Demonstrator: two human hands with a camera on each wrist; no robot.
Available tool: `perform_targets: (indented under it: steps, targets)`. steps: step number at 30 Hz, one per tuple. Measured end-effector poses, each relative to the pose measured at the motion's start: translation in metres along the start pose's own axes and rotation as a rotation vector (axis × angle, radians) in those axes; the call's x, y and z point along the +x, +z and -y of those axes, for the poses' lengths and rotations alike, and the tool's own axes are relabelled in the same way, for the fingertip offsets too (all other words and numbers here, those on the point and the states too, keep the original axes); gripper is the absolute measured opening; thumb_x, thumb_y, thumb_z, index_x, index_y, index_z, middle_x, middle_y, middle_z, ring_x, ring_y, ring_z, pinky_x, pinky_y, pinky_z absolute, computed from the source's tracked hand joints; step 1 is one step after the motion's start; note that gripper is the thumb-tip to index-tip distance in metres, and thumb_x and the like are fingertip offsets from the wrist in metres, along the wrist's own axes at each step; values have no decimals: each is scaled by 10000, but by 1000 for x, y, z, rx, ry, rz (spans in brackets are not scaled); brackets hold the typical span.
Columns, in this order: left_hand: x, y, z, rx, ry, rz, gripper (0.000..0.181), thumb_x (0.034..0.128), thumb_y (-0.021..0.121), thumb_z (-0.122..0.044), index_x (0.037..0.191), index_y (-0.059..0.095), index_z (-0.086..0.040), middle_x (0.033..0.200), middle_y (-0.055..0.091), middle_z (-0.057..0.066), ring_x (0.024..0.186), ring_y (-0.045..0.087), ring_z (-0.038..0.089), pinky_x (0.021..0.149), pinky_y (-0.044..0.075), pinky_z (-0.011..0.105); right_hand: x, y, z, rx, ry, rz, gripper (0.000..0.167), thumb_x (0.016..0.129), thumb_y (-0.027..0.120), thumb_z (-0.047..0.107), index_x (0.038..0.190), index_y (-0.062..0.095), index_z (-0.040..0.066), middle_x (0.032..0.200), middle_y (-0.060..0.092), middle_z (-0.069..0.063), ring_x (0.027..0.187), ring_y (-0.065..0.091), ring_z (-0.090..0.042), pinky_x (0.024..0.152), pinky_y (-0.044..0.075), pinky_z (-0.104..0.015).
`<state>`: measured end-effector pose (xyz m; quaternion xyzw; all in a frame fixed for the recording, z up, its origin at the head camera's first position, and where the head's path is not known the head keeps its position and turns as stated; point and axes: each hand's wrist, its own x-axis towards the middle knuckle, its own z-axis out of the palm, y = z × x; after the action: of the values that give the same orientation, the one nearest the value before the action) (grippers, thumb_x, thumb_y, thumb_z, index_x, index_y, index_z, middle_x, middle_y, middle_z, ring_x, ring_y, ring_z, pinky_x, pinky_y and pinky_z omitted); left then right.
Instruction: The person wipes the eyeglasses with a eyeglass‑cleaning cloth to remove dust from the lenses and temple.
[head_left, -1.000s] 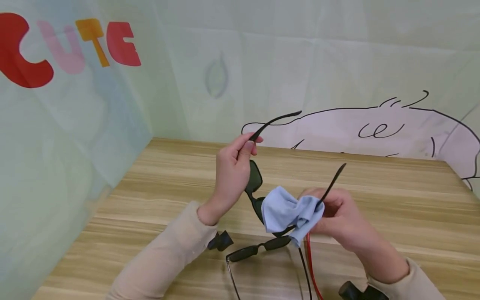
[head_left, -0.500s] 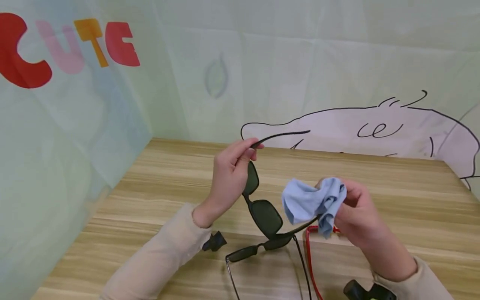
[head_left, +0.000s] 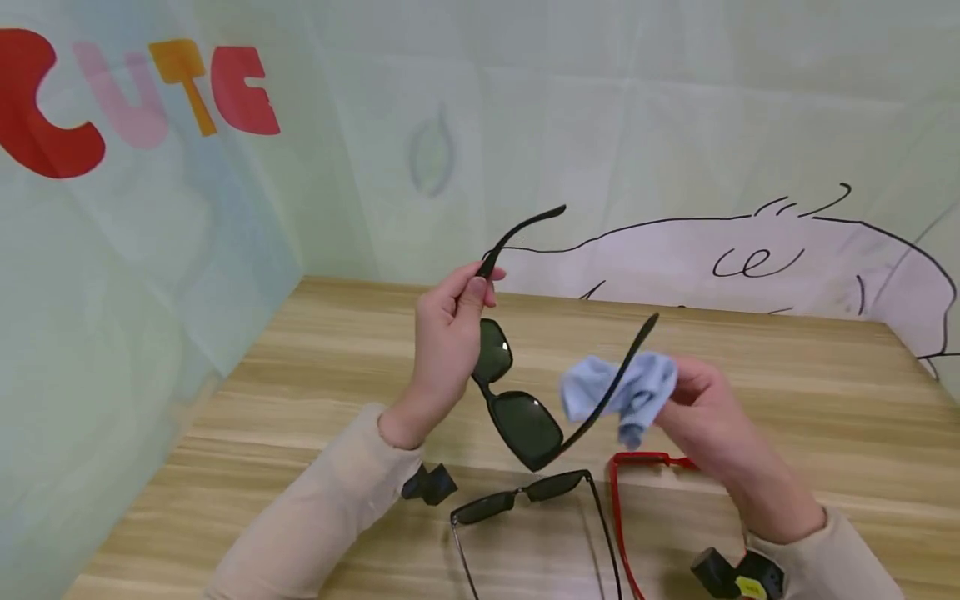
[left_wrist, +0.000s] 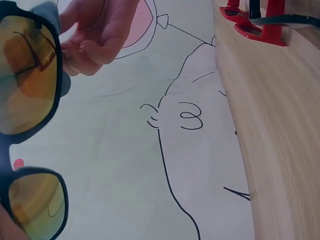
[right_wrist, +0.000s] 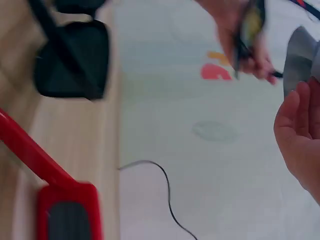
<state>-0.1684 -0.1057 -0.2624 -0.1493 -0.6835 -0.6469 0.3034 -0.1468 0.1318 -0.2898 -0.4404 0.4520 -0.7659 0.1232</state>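
Note:
Black-framed sunglasses hang tilted above the table, their dark lenses bare in the head view. My left hand pinches one temple arm between thumb and fingers; the other arm points up to the right. In my right hand is a bunched light blue cloth, held behind that free arm. Whether cloth and arm touch I cannot tell. Seen from the left wrist, the lenses look amber and reflective. The right wrist view shows the cloth at its right edge, partly cut off.
On the wooden table, a second pair of black sunglasses lies below the held pair. Red-framed glasses lie right beside it, partly behind the right hand. A printed cloth backdrop rises behind the table and on its left.
The cloth has come off the lens and moved right with my right hand. The sunglasses have shifted slightly left, and their temple arms have swung upward since half a second ago.

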Motion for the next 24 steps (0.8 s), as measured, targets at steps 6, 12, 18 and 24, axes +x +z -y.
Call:
perform_targets:
  steps: [6, 12, 18, 24]
  targets:
    - [2, 6, 4, 61, 0, -45, 188, 958, 488, -30, 946, 657, 52, 719, 541, 99, 659, 465, 147, 604, 347, 224, 8, 23, -24, -346, -60, 184, 206, 858, 657, 45, 1063, 667, 66, 1208, 503, -116, 1060, 502, -232, 918, 397, -330]
    - [2, 7, 4, 109, 76, -82, 179, 956, 491, -20, 930, 656, 45, 719, 553, 132, 650, 482, 163, 573, 337, 219, 9, 33, -22, -257, -15, 136, 263, 882, 605, -16, 1127, 621, 80, 1120, 611, -27, 1016, 539, -179, 864, 451, -305]
    - [0, 3, 7, 105, 119, -31, 178, 950, 497, -17, 933, 654, 65, 707, 553, 152, 682, 521, 207, 630, 391, 236, 7, 33, -14, -132, -25, 82, 263, 896, 576, -30, 1107, 637, 113, 1109, 622, -15, 1021, 537, -182, 886, 446, -304]
    - [-3, -2, 13, 123, 182, 20, 171, 941, 504, 0, 946, 657, 76, 704, 564, 135, 683, 525, 235, 647, 411, 250, 9, 26, -9, -17, -104, 56, 206, 920, 562, 26, 1115, 624, 51, 1089, 623, -68, 980, 535, -190, 869, 440, -301]
